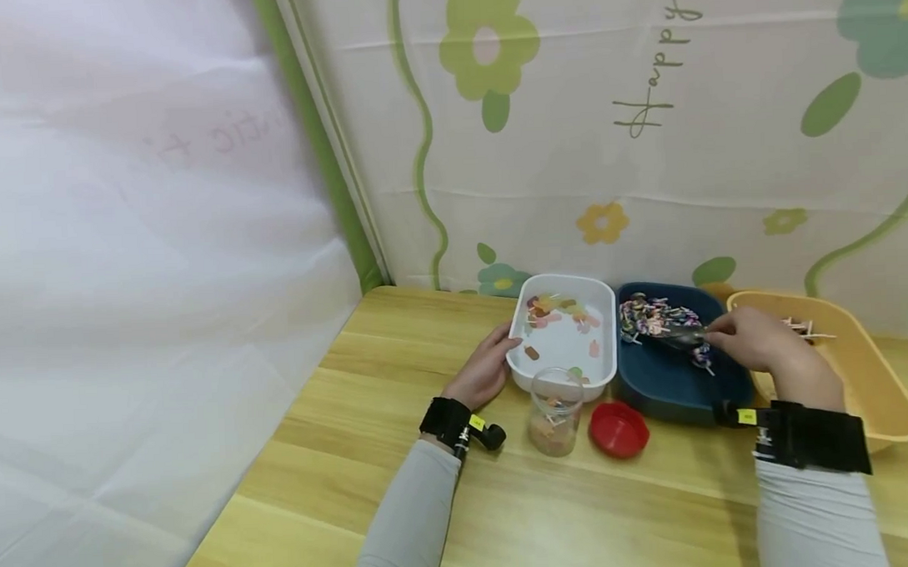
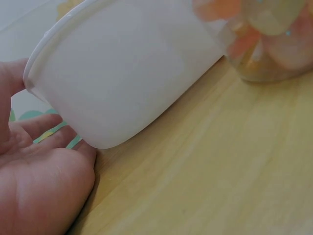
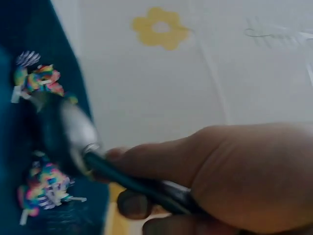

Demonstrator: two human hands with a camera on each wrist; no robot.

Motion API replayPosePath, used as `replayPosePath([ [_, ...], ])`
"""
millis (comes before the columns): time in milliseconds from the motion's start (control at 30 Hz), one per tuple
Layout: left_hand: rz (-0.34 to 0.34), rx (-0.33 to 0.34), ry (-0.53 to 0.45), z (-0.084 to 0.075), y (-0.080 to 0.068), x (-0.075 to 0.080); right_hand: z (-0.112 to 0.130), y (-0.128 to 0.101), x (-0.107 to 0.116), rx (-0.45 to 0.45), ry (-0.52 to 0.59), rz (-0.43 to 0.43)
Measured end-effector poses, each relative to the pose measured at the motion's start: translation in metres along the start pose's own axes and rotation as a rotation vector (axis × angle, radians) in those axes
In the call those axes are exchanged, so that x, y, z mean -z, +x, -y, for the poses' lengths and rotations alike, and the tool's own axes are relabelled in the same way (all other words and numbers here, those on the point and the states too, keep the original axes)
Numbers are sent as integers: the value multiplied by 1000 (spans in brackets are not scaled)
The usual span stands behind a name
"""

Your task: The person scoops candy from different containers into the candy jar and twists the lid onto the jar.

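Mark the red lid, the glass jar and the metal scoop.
red lid point(image 1: 618, 429), head view, centre of top.
glass jar point(image 1: 554, 412), head view, side wall.
metal scoop point(image 1: 681, 335), head view, bowl.

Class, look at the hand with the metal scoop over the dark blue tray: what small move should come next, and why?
Probably dip the scoop under the colourful sweets and lift. The right hand grips its handle, with the bowl already among the sweets in the blue tray. The left hand rests against the white tray, and the open jar stands nearby.

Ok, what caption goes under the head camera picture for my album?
Right hand holds tongs over lollipops in the blue bin; left hand steadies the white bin.
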State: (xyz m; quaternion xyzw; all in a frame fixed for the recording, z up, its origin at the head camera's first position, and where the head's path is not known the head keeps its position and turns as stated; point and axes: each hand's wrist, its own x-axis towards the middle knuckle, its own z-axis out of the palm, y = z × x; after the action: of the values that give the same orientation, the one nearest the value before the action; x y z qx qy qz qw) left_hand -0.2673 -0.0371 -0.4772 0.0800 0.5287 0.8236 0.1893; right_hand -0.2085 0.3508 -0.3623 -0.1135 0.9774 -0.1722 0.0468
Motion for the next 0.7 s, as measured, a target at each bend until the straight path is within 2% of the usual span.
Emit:
replayPosePath([
  [100,-1,-3,3,1,0,0,-7,7,-9,-1,7,-11],
  [300,19,-12,-6,5,1,2,-21,10,-20,0,19,23],
  [567,8,-10,3,5,1,1,-22,9,-20,53,19,47],
  [700,24,-24,0,3,0,2,-18,11,-18,66,13,46],
])
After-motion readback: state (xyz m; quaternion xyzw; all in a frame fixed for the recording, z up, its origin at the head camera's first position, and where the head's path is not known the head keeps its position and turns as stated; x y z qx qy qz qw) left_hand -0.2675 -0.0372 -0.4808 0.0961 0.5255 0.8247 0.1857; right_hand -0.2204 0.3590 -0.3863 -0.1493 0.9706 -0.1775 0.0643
